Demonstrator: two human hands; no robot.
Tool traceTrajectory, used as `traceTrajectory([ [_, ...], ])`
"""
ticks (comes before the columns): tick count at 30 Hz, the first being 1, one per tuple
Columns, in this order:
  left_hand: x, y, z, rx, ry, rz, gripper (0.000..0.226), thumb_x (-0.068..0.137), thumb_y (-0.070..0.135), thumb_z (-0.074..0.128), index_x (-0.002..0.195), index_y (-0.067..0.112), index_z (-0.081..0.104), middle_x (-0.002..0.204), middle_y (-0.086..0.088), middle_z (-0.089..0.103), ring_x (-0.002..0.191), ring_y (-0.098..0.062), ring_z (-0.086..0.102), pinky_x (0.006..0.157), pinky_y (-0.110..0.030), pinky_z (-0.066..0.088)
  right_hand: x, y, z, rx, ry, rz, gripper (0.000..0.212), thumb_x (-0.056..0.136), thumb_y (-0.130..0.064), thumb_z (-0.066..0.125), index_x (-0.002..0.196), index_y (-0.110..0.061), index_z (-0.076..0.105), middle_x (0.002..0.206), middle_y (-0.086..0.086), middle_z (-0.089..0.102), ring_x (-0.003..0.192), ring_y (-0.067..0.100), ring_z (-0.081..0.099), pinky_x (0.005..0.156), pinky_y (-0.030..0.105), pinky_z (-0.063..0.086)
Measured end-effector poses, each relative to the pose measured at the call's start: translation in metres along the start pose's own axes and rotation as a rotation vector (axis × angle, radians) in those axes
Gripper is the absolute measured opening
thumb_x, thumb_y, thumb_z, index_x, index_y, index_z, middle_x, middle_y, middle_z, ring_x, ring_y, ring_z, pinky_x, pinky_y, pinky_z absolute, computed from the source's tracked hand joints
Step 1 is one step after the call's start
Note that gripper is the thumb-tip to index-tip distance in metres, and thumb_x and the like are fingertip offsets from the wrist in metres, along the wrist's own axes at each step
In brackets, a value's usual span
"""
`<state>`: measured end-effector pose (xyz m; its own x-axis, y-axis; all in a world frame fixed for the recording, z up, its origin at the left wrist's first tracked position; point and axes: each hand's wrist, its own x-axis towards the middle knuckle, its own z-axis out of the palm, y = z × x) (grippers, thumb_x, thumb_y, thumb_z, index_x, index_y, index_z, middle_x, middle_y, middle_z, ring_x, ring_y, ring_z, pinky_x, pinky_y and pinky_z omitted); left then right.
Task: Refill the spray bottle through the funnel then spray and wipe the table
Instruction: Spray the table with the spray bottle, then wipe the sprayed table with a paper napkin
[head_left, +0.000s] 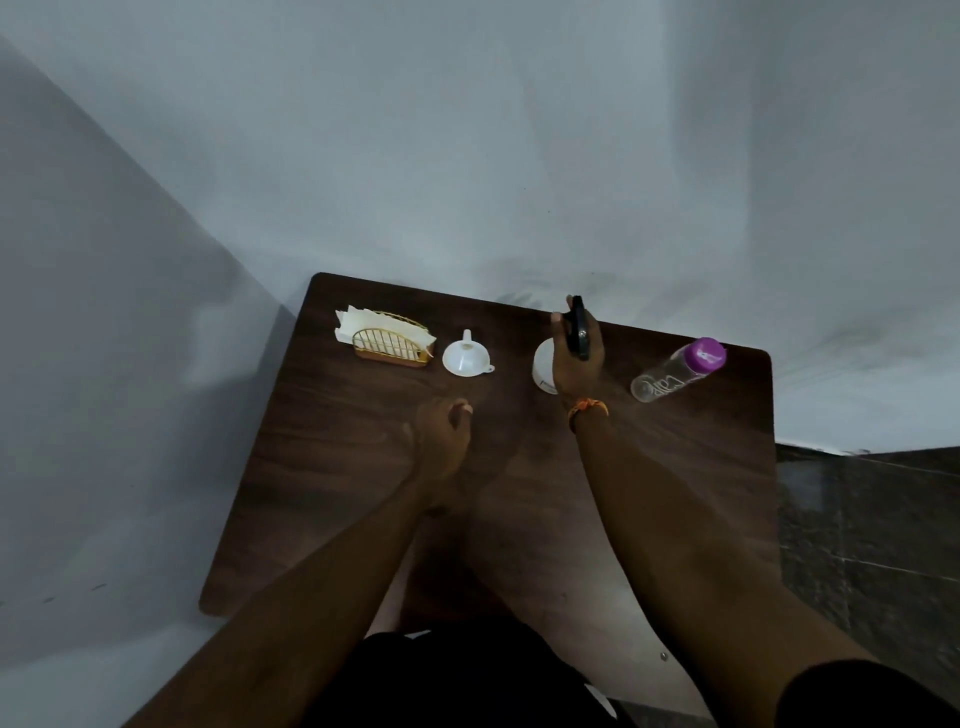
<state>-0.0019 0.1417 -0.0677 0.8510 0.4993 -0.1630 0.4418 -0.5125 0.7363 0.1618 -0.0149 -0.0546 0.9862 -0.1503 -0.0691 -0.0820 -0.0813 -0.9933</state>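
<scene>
My right hand (574, 364) is wrapped around the black trigger head of the spray bottle (577, 328) at the table's far middle; the bottle's white body (543, 366) shows just left of the hand. A white funnel (464, 357) lies mouth toward me, left of the bottle. A clear water bottle with a purple cap (678, 370) stands at the far right. My left hand (442, 431) hovers over the dark wooden table (332, 467), fingers loosely curled, holding nothing.
A gold wire holder with paper napkins (387, 340) sits at the table's far left corner. A pale wall runs close behind the table. Dark tiled floor (872, 545) lies to the right.
</scene>
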Motion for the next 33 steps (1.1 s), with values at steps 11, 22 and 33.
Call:
traceTrajectory([
  [11, 0.041, -0.018, -0.017, -0.051, 0.105, -0.131, 0.021, 0.099, 0.029, 0.063, 0.114, 0.019, 0.075, 0.116, -0.002, 0.074, 0.117, -0.024, 0.065, 0.110, -0.061, 0.042, -0.059, 0.044, -0.008, -0.590, 0.239, 0.066, 0.090, 0.076, -0.037, 0.085, 0.154, -0.008, 0.049, 0.153, 0.016, 0.048, 0.139, 0.036, 0.052, 0.111, 0.053, 0.044],
  [22, 0.128, -0.029, -0.088, -0.006, 0.344, -0.097, 0.033, 0.101, 0.030, 0.058, 0.131, 0.024, 0.070, 0.131, -0.005, 0.069, 0.126, -0.027, 0.059, 0.106, -0.047, 0.042, -0.096, 0.001, 0.115, -0.447, -0.467, -0.150, 0.014, 0.102, -0.016, 0.067, 0.109, -0.009, 0.076, 0.110, 0.008, 0.071, 0.106, 0.021, 0.064, 0.096, 0.038, 0.054],
  [33, 0.165, -0.043, -0.110, 0.171, 0.118, -0.085, 0.026, 0.101, 0.028, 0.064, 0.125, 0.028, 0.075, 0.135, -0.008, 0.058, 0.134, -0.028, 0.049, 0.115, -0.055, 0.029, -0.042, 0.005, 0.182, -0.719, -0.443, -0.130, 0.021, 0.092, -0.010, 0.071, 0.112, -0.004, 0.075, 0.113, 0.016, 0.068, 0.107, 0.030, 0.064, 0.095, 0.035, 0.051],
])
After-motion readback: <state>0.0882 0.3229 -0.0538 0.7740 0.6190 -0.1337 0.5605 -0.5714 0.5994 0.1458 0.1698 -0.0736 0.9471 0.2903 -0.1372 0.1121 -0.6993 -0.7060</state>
